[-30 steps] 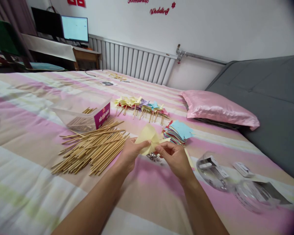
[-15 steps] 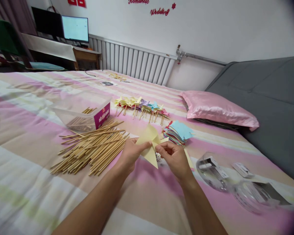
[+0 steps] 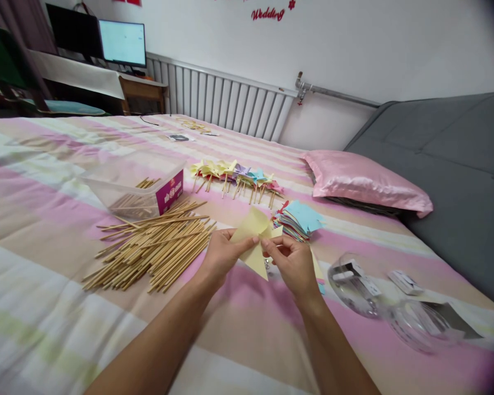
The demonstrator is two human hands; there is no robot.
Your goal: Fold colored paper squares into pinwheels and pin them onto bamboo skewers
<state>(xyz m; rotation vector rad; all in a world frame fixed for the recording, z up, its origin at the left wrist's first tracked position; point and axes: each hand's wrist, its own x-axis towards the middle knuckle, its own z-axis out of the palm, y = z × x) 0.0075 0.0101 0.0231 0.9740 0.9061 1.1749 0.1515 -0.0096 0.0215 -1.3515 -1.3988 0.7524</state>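
Both my hands hold a pale yellow folded paper piece (image 3: 254, 241) above the striped bedspread. My left hand (image 3: 221, 256) pinches its left side with thumb and fingers. My right hand (image 3: 292, 262) pinches its centre from the right, fingers curled. A pile of wooden sticks (image 3: 154, 245) lies just left of my left hand. A stack of coloured paper squares (image 3: 298, 219) sits just beyond my right hand. A row of finished paper pinwheels on sticks (image 3: 236, 176) lies farther back.
A clear plastic tub (image 3: 125, 186) with a purple label holds more sticks at left. Clear plastic containers (image 3: 356, 282) lie at right. A pink pillow (image 3: 364, 184) and grey headboard (image 3: 456, 181) are at right; a radiator (image 3: 226, 104) and monitors (image 3: 121, 43) stand behind.
A pointed flap of the yellow paper has swung down between my hands. My hands stayed at the same spot on the bed; the view shifted slightly.
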